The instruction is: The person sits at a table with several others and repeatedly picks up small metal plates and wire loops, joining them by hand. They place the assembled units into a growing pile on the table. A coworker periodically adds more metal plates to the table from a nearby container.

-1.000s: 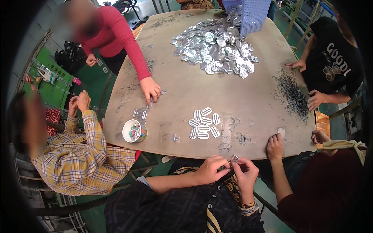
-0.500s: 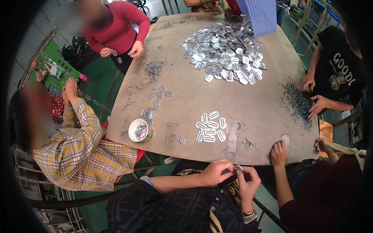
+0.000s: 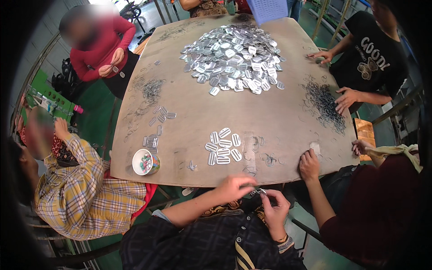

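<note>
My right hand (image 3: 276,208) pinches a small shiny metal piece (image 3: 261,191) between thumb and fingers, just off the table's near edge. It may be a slotted metal plate seen edge-on; its full shape is hidden. Close beside it on the left, my left hand (image 3: 235,187) is smeared by motion, so its grip cannot be made out. On the table beyond lies a group of oval slotted metal plates (image 3: 223,143), several of them side by side. Dark bent wire rings (image 3: 270,159) lie to the right of that group.
A large heap of metal plates (image 3: 229,54) covers the table's (image 3: 180,130) far middle. At the left edge stands a paper cup (image 3: 155,163) with coloured bits. Wire rings (image 3: 326,108) are piled at the right. Co-workers sit or stand around; one's hand (image 3: 309,165) rests at the near right edge.
My view has shifted, moving the table leftward in the picture. My left hand has come away from its pinch beside the right hand. At far left, a red-sleeved person's hands have drawn together.
</note>
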